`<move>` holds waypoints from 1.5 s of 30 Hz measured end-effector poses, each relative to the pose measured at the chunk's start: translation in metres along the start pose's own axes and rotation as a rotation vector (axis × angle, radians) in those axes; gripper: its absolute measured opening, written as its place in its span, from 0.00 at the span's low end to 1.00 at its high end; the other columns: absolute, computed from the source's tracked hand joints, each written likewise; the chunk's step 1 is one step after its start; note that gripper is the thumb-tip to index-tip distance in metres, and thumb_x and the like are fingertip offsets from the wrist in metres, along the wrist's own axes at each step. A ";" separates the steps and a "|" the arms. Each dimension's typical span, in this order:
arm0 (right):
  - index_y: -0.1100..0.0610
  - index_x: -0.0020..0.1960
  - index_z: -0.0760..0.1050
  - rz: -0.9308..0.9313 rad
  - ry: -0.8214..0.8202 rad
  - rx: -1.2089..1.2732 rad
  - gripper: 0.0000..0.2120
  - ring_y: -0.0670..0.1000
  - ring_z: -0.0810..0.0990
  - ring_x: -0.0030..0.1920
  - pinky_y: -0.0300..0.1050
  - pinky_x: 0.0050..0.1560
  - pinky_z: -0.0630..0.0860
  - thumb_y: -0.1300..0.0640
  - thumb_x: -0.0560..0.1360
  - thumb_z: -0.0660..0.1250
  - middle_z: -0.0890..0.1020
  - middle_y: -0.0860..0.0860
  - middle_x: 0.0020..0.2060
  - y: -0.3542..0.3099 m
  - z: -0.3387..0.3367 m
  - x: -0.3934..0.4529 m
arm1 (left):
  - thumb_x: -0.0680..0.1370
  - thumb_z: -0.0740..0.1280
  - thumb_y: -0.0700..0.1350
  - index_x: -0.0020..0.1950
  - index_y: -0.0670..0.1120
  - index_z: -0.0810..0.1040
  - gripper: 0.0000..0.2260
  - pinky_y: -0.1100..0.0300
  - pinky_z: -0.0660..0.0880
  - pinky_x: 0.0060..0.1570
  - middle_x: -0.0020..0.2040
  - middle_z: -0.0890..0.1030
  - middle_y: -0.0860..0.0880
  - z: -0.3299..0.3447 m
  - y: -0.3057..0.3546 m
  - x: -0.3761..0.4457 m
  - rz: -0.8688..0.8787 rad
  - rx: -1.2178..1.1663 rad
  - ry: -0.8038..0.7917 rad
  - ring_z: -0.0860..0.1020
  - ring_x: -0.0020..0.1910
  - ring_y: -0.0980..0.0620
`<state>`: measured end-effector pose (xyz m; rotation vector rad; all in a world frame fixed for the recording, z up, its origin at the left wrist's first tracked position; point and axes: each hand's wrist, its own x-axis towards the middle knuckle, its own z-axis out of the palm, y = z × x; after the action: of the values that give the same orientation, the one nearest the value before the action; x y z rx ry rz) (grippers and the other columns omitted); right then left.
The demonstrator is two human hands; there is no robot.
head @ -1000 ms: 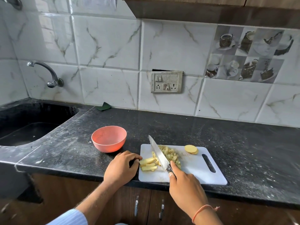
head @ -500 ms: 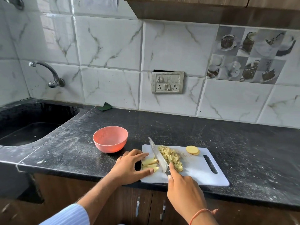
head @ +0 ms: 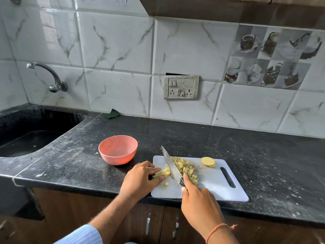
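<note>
Black stone worktop (head: 175, 134), near edge: at the left end of the white cutting board (head: 214, 187) lie the potato strips (head: 162, 173) I am cutting. My left hand (head: 140, 178) grasps them with curled fingers. My right hand (head: 198, 203) is clenched round the handle of the knife (head: 170, 164), blade against the strips. Diced potato (head: 186, 169) is heaped just right of the blade, round slices (head: 208, 162) farther right. A pink bowl (head: 117, 150) sits left of the board, a sink (head: 26, 138) far left.
</note>
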<state>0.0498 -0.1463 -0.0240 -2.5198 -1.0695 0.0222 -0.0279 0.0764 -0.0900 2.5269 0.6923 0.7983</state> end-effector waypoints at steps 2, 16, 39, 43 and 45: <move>0.44 0.85 0.53 -0.003 0.008 0.002 0.26 0.49 0.78 0.46 0.43 0.48 0.75 0.46 0.87 0.51 0.84 0.48 0.50 -0.001 0.000 -0.001 | 0.75 0.68 0.72 0.68 0.65 0.81 0.24 0.59 0.79 0.50 0.54 0.79 0.67 -0.002 0.001 -0.001 0.009 -0.003 0.017 0.76 0.55 0.63; 0.48 0.85 0.51 -0.040 -0.062 -0.103 0.28 0.53 0.82 0.52 0.47 0.47 0.77 0.52 0.87 0.54 0.83 0.52 0.52 -0.023 0.009 0.000 | 0.78 0.71 0.66 0.58 0.62 0.88 0.14 0.62 0.79 0.49 0.54 0.84 0.66 0.006 0.003 0.001 0.077 0.049 0.103 0.78 0.53 0.62; 0.47 0.85 0.52 -0.064 -0.009 -0.018 0.28 0.50 0.83 0.50 0.49 0.50 0.83 0.48 0.87 0.54 0.84 0.50 0.51 -0.018 0.006 -0.011 | 0.76 0.76 0.62 0.54 0.61 0.89 0.11 0.64 0.78 0.43 0.46 0.83 0.65 0.005 0.001 0.002 0.064 -0.076 0.084 0.80 0.47 0.63; 0.48 0.85 0.54 -0.039 -0.023 -0.030 0.28 0.51 0.83 0.50 0.49 0.51 0.83 0.51 0.87 0.56 0.83 0.50 0.50 -0.027 0.013 0.000 | 0.75 0.77 0.61 0.54 0.61 0.89 0.10 0.68 0.76 0.41 0.44 0.83 0.65 0.004 0.003 0.002 0.060 -0.088 0.088 0.80 0.46 0.63; 0.48 0.85 0.54 -0.033 -0.028 -0.046 0.27 0.52 0.83 0.51 0.49 0.50 0.82 0.51 0.87 0.56 0.83 0.51 0.51 -0.030 0.013 0.002 | 0.75 0.77 0.61 0.54 0.61 0.89 0.10 0.66 0.77 0.42 0.44 0.83 0.65 0.003 0.003 0.002 0.051 -0.099 0.078 0.81 0.46 0.63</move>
<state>0.0285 -0.1212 -0.0244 -2.5495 -1.1354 0.0244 -0.0237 0.0746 -0.0906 2.4439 0.5993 0.9300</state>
